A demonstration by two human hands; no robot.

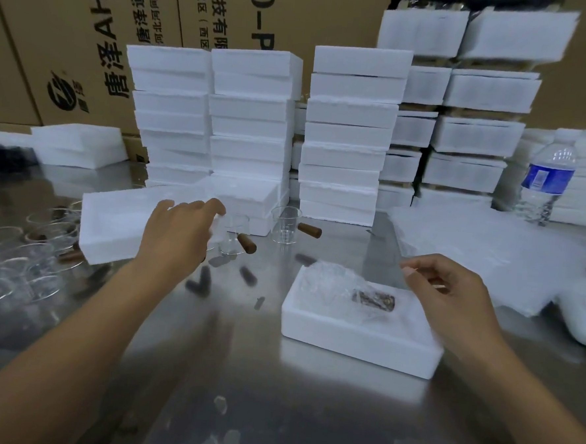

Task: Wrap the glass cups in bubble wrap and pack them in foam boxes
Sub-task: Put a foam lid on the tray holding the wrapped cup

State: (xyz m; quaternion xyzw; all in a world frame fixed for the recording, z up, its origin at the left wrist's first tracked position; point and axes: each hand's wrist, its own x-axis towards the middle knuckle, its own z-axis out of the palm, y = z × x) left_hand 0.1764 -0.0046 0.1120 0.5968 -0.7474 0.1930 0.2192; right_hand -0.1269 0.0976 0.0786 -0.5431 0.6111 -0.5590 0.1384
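Head view, the only one. Steel table point(241, 366), cardboard cartons point(73, 36) behind it, and stacks of closed foam boxes point(253, 116) across the back. The left hand point(181, 235) is stretched well forward with the forearm nearly straight and the palm down. Its fingers are extended and slightly curved, lying over the right end of a shallow foam piece point(112, 231) that sits tilted. The thumb is hidden and the hand is blurred, so I cannot tell whether it has hold of the foam or only lies over it. Its fingertips are just beside an upright glass cup point(234, 232) with a brown handle. A second glass cup point(285, 224) stands to the right of that, apart from the hand. More loose cups point(25, 250) crowd the left edge of the table. The right hand point(452, 293) hovers over the far right end of an open foam box point(346, 335) with the wrist bent. Its fingers are loosely curled, and the forefinger and thumb tips are close together with nothing visible between them. Inside that box lies a bubble-wrapped cup point(335, 286) on its side, its dark handle showing through the wrap. White wrapping sheets point(488, 254) are spread to the right. A water bottle point(548, 179) stands at the far right.
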